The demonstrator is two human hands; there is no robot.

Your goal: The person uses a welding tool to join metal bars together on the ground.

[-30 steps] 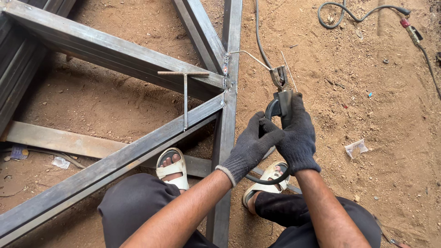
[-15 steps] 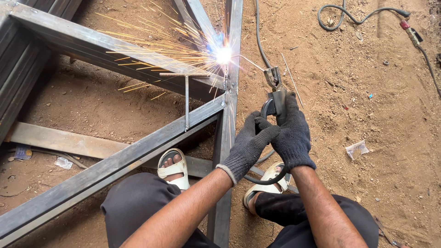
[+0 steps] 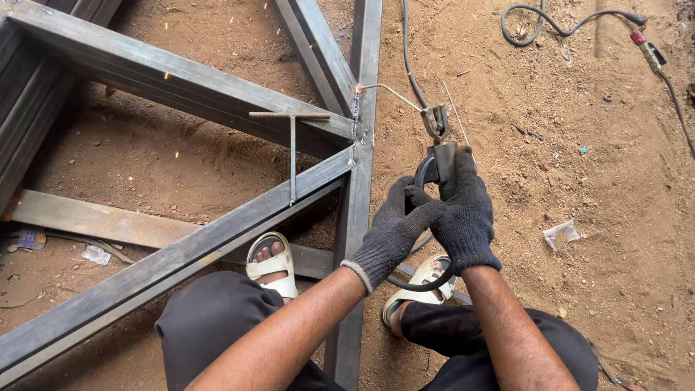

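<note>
Head view is showing the bright arc and the fan of sparks seen half a second ago gone out, leaving only a small orange glow at the rod's tip and a few stray sparks over the grey steel tube frame. The dark metal welding electrode holder is sitting slightly lower and nearer the person than it was a second ago, and both hands are remaining wrapped on it. The left hand in a dark knit glove is curling closed around the lower handle from the left, thumb crossing toward the other glove. The right hand in a matching dark knit glove is gripping the handle tightly from the right, fingers fully closed. The holder's long axis is running up and away from the person, its clamp end pointing toward the top of the frame. From the clamp, the thin bent welding rod is reaching up and left, its tip touching the joint where the diagonal tubes are meeting the upright one. A black cable is trailing over the sandy brown ground, and white sandals are showing below the tubes.
</note>
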